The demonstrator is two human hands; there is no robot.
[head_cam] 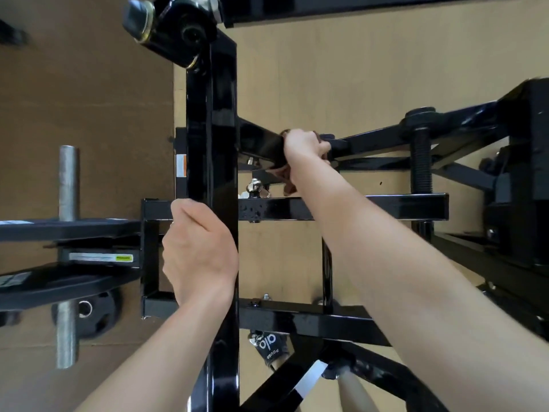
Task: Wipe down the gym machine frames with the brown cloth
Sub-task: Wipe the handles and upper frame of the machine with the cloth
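Note:
A glossy black upright post (212, 138) of the gym machine frame runs down the middle of the head view. My left hand (197, 248) grips this post from the left at mid height. Further off, my right hand (304, 148) is curled over a slanted black bar (258, 141) and holds the brown cloth (286, 181) against it. Only scraps of the cloth show, above the knuckles and hanging below the wrist. The fingers of my right hand are mostly hidden behind the bar.
Black weight plates (65, 230) sit on a silver peg (67, 179) at the left. A horizontal black crossbar (401, 205) passes under my right forearm. A threaded black bolt (420, 162) and more frame stand at the right. Below are a sock with white lettering (269, 347) and tan floor (326, 69).

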